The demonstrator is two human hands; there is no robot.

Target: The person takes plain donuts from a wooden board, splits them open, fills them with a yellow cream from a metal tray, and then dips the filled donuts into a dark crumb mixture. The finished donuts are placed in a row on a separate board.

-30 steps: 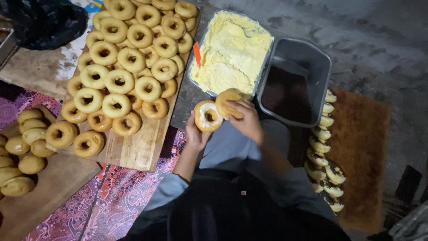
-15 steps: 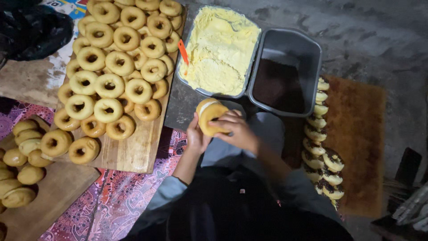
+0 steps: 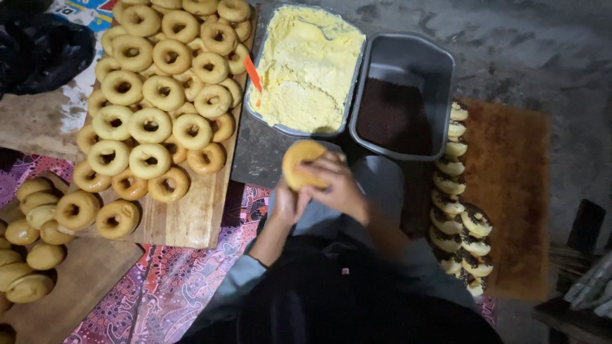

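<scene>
You are looking down at your own lap and a dim work area. Compared with a second ago, the doughnut (image 3: pixel 303 164) is no longer showing its hole: it is now turned so its plain, golden, rounded side is facing up, and both hands are closing in around it. The view is also sitting a little lower over the trays than before.

Around you, going from largest to smallest: a wide wooden board (image 3: pixel 191 220) is lying on your left, carrying a heap of plain ring doughnuts (image 3: pixel 153 95). A brown mat (image 3: pixel 510 191) is lying on your right, with a column of filled doughnuts (image 3: pixel 456 210) lined along its near edge, some showing dark topping. Straight ahead, a grey tray of pale yellow cream (image 3: pixel 306 67) is sitting with an orange spatula (image 3: pixel 254 75) leaning at its left rim, and just beside it a grey tub of dark sprinkles (image 3: pixel 395 114). A second board at far left is holding unholed buns (image 3: pixel 29 242). A patterned cloth (image 3: pixel 178 286) is covering the floor beneath.

Nothing is blocking the trays; your hands are covering the doughnut's lower half.

Your left hand (image 3: pixel 284 204) is gripping the doughnut from below, and your right hand (image 3: pixel 338 188) is clasping its right side, fingers (image 3: pixel 322 171) curled over it, just in front of the cream tray.
</scene>
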